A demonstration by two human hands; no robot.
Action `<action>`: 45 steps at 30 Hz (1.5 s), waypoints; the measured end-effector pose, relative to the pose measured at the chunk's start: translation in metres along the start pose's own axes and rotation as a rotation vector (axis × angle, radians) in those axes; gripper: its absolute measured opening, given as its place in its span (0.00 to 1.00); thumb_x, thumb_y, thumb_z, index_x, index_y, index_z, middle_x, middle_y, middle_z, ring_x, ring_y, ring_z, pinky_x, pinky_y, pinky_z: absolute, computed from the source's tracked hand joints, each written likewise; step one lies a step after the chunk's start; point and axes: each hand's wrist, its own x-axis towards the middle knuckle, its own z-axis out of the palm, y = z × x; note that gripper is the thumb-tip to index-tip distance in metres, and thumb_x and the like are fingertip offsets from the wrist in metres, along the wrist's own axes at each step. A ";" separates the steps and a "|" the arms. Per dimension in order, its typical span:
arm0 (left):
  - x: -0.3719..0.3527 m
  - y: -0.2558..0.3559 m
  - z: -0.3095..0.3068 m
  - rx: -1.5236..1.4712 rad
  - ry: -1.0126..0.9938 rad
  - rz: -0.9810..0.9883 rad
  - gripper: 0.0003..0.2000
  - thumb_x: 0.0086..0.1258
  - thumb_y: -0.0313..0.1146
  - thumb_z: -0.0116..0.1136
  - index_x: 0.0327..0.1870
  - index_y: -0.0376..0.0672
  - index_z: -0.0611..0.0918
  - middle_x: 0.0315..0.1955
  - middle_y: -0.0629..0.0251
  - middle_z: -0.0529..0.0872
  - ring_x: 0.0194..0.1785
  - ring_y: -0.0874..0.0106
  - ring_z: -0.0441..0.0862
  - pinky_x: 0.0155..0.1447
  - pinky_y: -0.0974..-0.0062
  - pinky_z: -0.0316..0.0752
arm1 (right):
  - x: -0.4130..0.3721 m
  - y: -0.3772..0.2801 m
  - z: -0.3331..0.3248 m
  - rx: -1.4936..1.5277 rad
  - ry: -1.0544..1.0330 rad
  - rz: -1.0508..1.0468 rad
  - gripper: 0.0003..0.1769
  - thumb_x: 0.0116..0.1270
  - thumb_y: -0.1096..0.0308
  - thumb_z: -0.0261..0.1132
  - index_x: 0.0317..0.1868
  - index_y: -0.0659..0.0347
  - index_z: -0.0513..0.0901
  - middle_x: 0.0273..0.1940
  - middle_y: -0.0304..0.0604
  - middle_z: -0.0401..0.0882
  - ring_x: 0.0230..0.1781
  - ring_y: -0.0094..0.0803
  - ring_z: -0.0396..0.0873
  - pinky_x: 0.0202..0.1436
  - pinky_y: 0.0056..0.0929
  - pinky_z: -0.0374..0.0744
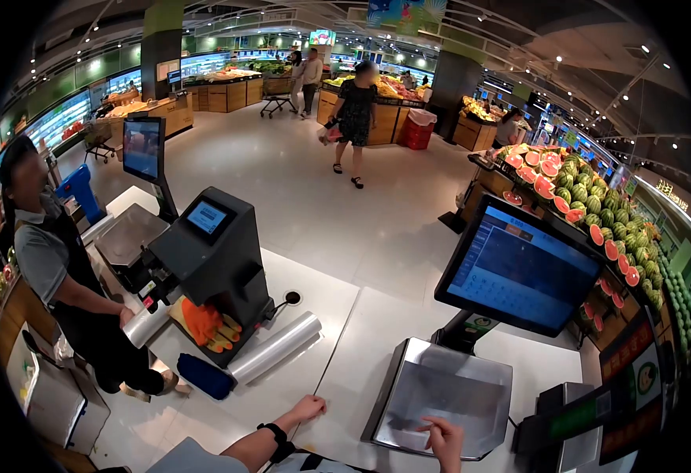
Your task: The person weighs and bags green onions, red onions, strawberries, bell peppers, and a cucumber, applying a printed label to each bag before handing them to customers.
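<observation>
Watching remotely, I see the scale (449, 390) beneath my right hand (443, 438), fingers apart; pressing down could skew the reading. Leftward, my left hand (309, 408) curls over the worktop (365, 347), its grip unclear.

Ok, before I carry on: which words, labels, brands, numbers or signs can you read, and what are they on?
Nothing reads clearly.
Near monitor: interface text, too blurred.
Green badge below it: too small.
Machine display: text too small.
Far monitor: too small.
Red panel at right: slanted characters, unreadable.
Wall sign at far right: lit characters, blurred.
Scale: no lettering visible.
</observation>
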 end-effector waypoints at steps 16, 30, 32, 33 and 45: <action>-0.065 0.162 0.064 0.006 -0.687 0.515 0.19 0.73 0.41 0.35 0.54 0.40 0.73 0.50 0.62 0.76 0.54 0.71 0.72 0.58 0.73 0.65 | 0.029 -0.042 0.073 -0.403 -0.795 -0.235 0.20 0.60 0.72 0.46 0.49 0.53 0.79 0.41 0.44 0.82 0.44 0.36 0.79 0.48 0.28 0.75; -0.142 0.216 0.078 0.425 -0.597 1.155 0.16 0.69 0.37 0.44 0.53 0.40 0.75 0.51 0.61 0.77 0.54 0.64 0.74 0.57 0.68 0.66 | -0.004 -0.067 0.063 -0.548 -0.829 -0.290 0.14 0.60 0.71 0.56 0.46 0.58 0.80 0.37 0.49 0.80 0.40 0.43 0.77 0.45 0.35 0.74; -0.142 0.214 0.088 0.544 -0.501 1.139 0.15 0.68 0.36 0.45 0.53 0.42 0.76 0.50 0.63 0.78 0.53 0.65 0.74 0.56 0.68 0.67 | -0.004 -0.063 0.057 -0.500 -0.793 -0.305 0.14 0.60 0.71 0.56 0.46 0.58 0.80 0.37 0.49 0.80 0.40 0.43 0.77 0.45 0.35 0.74; -0.143 0.213 0.093 0.660 -0.405 1.126 0.15 0.67 0.35 0.46 0.52 0.43 0.76 0.49 0.64 0.79 0.53 0.66 0.75 0.55 0.68 0.68 | -0.002 -0.062 0.054 -0.473 -0.778 -0.313 0.14 0.60 0.71 0.56 0.46 0.58 0.80 0.38 0.49 0.80 0.40 0.44 0.77 0.45 0.35 0.74; -0.124 0.218 0.073 0.936 -0.419 1.366 0.25 0.69 0.45 0.45 0.65 0.47 0.64 0.64 0.67 0.64 0.65 0.68 0.62 0.70 0.66 0.54 | -0.005 -0.048 0.013 -0.134 -0.554 -0.376 0.17 0.59 0.73 0.56 0.51 0.59 0.78 0.41 0.52 0.78 0.40 0.46 0.75 0.46 0.37 0.72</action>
